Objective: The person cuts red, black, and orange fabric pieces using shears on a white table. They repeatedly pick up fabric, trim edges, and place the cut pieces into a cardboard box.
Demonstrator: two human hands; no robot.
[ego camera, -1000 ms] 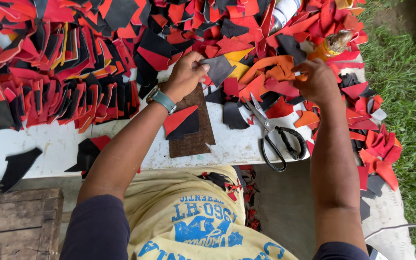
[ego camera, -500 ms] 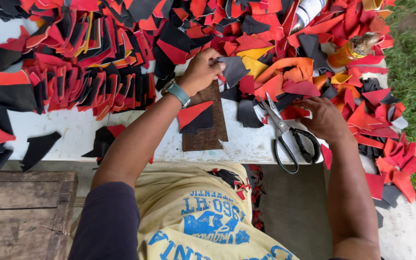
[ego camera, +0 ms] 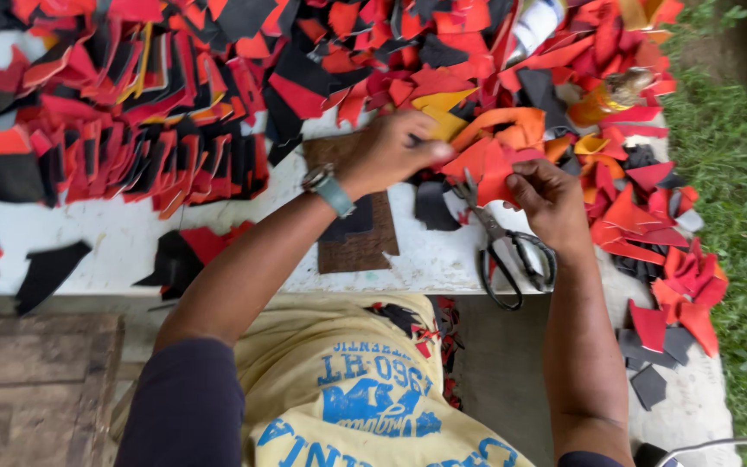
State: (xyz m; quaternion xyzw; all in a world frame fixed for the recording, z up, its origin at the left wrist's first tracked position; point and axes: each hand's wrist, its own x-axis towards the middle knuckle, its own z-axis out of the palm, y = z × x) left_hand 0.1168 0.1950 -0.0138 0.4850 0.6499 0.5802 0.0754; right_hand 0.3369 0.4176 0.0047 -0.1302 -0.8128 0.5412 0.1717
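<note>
We are sorting cut pieces: our left hand (ego camera: 391, 151) and right hand (ego camera: 551, 203) both pinch a red scrap (ego camera: 486, 164) at twelve o'clock above the scissors (ego camera: 512, 255); next, lifting it free needs a steady grip.

My left arm runs from seven o'clock up toward one o'clock, elbow bent, forearm bare below a dark sleeve — a watch on the wrist. My left hand (ego camera: 388, 152) is curled, knuckles up, fingers pinched closed. My right arm rises nearly straight toward twelve o'clock — my right hand (ego camera: 551, 201) bends inward at the wrist, fingertips pinched toward eleven o'clock.
</note>
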